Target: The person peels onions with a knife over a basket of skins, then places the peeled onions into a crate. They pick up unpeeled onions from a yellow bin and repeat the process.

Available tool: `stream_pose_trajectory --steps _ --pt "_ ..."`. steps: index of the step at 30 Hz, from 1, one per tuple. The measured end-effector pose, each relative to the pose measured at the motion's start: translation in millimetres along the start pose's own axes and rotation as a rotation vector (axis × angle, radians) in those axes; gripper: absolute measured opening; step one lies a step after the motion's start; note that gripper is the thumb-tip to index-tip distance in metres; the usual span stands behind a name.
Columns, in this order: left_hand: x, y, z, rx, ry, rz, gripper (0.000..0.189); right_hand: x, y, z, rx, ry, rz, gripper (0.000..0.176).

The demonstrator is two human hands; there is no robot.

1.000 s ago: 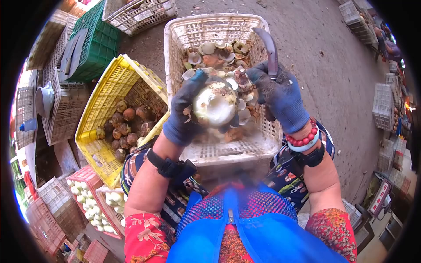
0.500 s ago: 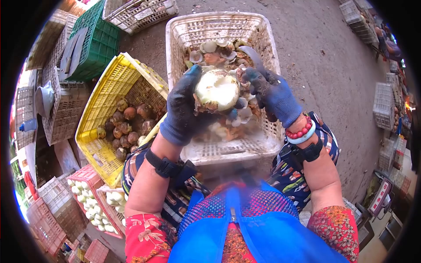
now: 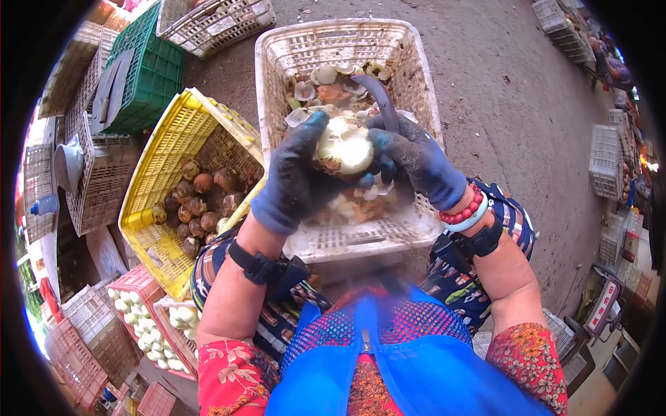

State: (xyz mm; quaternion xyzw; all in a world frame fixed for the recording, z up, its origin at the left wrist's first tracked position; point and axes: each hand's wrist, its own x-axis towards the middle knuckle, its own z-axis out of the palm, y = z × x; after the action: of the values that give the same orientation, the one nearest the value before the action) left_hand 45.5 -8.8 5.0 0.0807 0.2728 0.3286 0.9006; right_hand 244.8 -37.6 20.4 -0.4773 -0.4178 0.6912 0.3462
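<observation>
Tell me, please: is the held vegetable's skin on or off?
Mostly off, on the visible side: the vegetable in the left hand shows white, with some brown at its lower edge. Its underside is hidden.

No text can be read with certainty. A slanted panel (image 3: 602, 305) at the lower right of the frame carries a short row of characters running along its length; they are too small and too skewed to make out. On the crate (image 3: 211, 29) at the top left, a paler patch sits on the slatted side, too coarse to tell whether anything is printed there. The bottle (image 3: 44, 205) at the left edge is likewise too small and blurred to tell whether it bears a label.
</observation>
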Motion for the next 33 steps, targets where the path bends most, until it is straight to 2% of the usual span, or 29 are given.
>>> stream_pose_trajectory --steps 2,4,6,8,10,12,13,14,15,16,19,21,23,26,28,31,33 --pt "3 -4 -9 0.435 0.032 0.151 0.04 1 3 -3 0.027 0.012 0.047 0.061" --pt "4 -3 -12 0.409 0.015 0.138 0.034 1 5 -5 0.05 0.022 0.078 0.055" --pt "4 1 -13 -0.079 -0.05 -0.038 0.035 -1 5 -6 0.066 0.033 0.091 0.048" --pt "13 -8 -29 0.557 -0.016 0.229 0.036 2 5 0 -0.112 0.066 -0.047 0.043" --pt "15 -8 -32 0.655 -0.038 0.311 0.037 4 13 0 -0.332 0.181 -0.123 0.039" --pt "11 1 -30 0.215 -0.115 0.2 0.038 4 43 -6 -0.594 0.378 -0.133 0.038" --pt "8 7 -24 0.234 -0.061 0.225 0.045 4 48 -13 -0.713 0.392 -0.112 0.034" --pt "6 12 -19 0.254 -0.006 0.248 0.06 6 52 -24 -0.835 0.402 -0.091 0.03" --pt "4 21 -13 0.25 -0.004 0.222 0.064 8 51 -28 -0.959 0.409 -0.071 0.027" --pt "6 22 -17 0.457 -0.004 0.317 0.063 8 52 -27 -0.637 0.384 -0.038 0.028" --pt "14 13 -29 1.083 0.006 0.588 0.061 10 32 -16 0.266 0.234 0.225 0.036" --pt "14 4 -7 0.53 -0.051 0.287 0.055 10 31 -6 0.299 0.129 0.207 0.045" --pt "15 3 -4 0.195 -0.021 0.051 0.046 10 31 3 0.307 0.088 0.209 0.049" --pt "12 10 -10 0.19 -0.064 -0.012 0.041 14 33 -1 0.391 0.131 0.215 0.049" --pt "14 8 -11 0.603 -0.077 0.179 0.042 13 25 -3 0.464 0.14 0.189 0.042" --pt "13 15 -8 0.623 0.082 0.107 0.043 17 34 -2 0.533 0.195 0.084 0.039" --pt "15 18 -14 0.6 0.229 0.078 0.043 15 31 0 0.392 0.227 -0.042 0.038"
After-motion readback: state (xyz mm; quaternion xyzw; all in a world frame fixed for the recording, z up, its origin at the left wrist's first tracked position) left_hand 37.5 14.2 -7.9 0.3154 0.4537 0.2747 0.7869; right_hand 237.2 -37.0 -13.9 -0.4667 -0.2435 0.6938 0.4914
